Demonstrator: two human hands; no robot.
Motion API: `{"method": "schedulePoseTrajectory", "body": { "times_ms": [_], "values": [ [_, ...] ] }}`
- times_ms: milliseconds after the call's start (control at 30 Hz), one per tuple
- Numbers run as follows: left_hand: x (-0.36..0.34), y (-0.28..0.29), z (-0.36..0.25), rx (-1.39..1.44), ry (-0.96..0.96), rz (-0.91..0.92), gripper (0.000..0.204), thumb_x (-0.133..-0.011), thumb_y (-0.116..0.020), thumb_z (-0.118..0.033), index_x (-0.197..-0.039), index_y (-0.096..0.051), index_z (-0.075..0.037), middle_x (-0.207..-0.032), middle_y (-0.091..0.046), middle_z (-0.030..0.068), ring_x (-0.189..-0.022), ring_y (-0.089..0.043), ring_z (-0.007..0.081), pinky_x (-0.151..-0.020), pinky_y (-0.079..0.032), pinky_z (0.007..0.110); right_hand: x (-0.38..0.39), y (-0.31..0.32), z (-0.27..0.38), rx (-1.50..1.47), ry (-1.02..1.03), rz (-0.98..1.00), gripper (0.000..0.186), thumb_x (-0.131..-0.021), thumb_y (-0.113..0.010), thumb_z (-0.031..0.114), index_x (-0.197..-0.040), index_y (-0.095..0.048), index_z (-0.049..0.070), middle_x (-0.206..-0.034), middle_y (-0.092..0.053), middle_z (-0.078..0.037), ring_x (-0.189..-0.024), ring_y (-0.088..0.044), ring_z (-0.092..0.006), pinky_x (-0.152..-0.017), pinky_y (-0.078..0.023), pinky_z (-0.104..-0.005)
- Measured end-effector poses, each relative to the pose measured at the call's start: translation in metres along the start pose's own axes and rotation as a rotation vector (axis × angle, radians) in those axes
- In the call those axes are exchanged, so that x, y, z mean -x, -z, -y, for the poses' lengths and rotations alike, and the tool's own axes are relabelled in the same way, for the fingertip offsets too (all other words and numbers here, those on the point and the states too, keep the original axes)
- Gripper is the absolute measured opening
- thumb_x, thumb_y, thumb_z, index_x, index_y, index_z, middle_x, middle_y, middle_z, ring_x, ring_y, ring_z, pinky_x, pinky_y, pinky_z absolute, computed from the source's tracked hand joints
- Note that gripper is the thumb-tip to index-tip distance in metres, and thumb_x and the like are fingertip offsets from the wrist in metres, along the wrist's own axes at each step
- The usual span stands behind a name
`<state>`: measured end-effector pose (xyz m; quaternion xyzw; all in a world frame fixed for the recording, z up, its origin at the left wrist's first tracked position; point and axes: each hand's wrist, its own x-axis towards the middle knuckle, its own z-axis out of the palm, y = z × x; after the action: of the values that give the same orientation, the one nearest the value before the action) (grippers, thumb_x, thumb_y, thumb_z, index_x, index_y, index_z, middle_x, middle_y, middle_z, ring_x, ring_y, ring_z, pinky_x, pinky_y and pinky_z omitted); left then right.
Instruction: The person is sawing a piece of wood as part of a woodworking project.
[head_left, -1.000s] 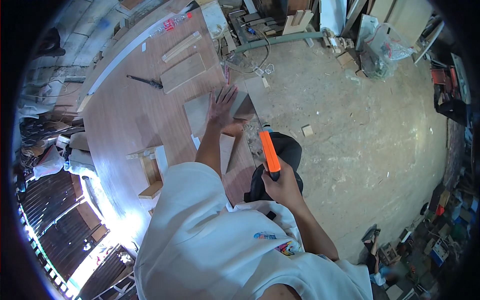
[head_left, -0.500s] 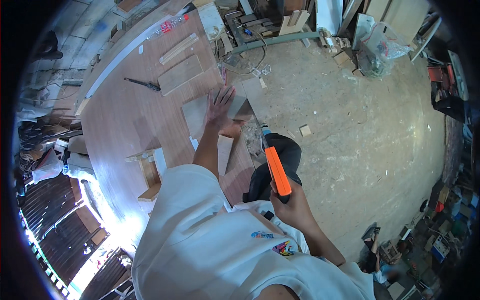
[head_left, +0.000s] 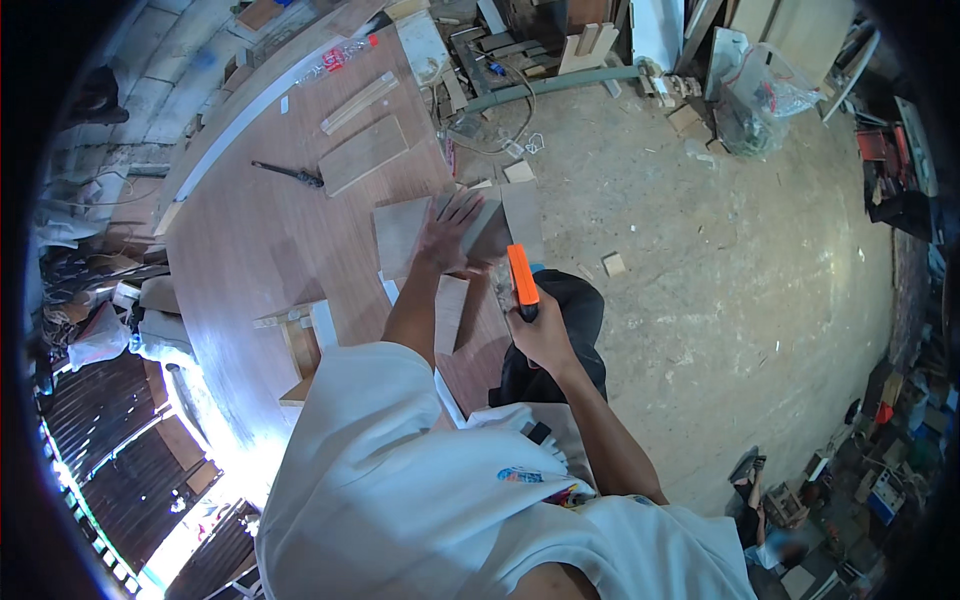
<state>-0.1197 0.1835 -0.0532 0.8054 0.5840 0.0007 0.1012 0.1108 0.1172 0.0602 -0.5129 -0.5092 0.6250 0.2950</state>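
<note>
My left hand (head_left: 446,242) lies with fingers spread on a flat wooden board (head_left: 398,232), pressing it against the brown tabletop (head_left: 240,235). The board reaches past the table's right edge. In my right hand (head_left: 543,335) is a handsaw (head_left: 523,274), gripped by its orange handle. Its thin blade runs away from me across the overhanging part of the board, and the teeth cannot be made out. Close to my left forearm stands a small wooden piece (head_left: 450,315). My dark-trousered leg (head_left: 570,320) is beside the table edge, under the right hand.
Farther up the table are a wooden panel (head_left: 365,155), thin strips (head_left: 358,103), a dark slender tool (head_left: 288,173) and a plastic bottle (head_left: 345,55). A small wooden frame (head_left: 300,345) stands at left. Offcuts (head_left: 613,264) dot the floor. Another person (head_left: 760,530) is at lower right.
My right hand has pushed the saw forward, away from my body and a little left. The left hand and the board have shifted slightly to the right.
</note>
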Motion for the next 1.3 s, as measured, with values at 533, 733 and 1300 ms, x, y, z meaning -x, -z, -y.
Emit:
{"method": "schedulePoseTrajectory", "body": {
  "times_ms": [533,733,1300],
  "values": [
    [-0.012,-0.001,0.0,0.072,0.044,-0.088,0.126,-0.043,-0.078,-0.069,-0.146,-0.033,-0.013,-0.154,-0.031,0.0008,-0.143,-0.026,0.0258,-0.112,-0.016,0.063,-0.107,0.018,0.086,-0.098,-0.206,0.263,0.008,-0.085,-0.054,0.008,-0.09,-0.052,0.002,-0.055,-0.048,-0.003,-0.042,-0.049,-0.013,-0.039,-0.04,-0.03],
    [-0.017,-0.01,0.004,0.002,0.038,-0.216,0.128,-0.044,-0.074,-0.074,-0.148,-0.03,-0.014,-0.155,-0.029,0.0003,-0.143,-0.026,0.0251,-0.112,-0.017,0.062,-0.026,0.031,0.139,0.036,-0.239,0.209,0.019,-0.085,-0.052,0.009,-0.097,-0.056,-0.005,-0.067,-0.057,-0.007,-0.056,-0.054,-0.0111,-0.051,-0.044,-0.0284],
    [-0.009,-0.018,0.009,-0.224,0.081,-0.115,0.111,-0.062,-0.067,-0.069,-0.15,-0.026,-0.015,-0.157,-0.023,-0.0022,-0.146,-0.019,0.0217,-0.115,-0.012,0.058,0.007,0.018,0.09,0.114,-0.053,0.063,0.027,-0.077,-0.055,0.0,-0.103,-0.055,-0.006,-0.074,-0.058,-0.024,-0.072,-0.065,-0.0298,-0.067,-0.048,-0.0351]
  ]
}}
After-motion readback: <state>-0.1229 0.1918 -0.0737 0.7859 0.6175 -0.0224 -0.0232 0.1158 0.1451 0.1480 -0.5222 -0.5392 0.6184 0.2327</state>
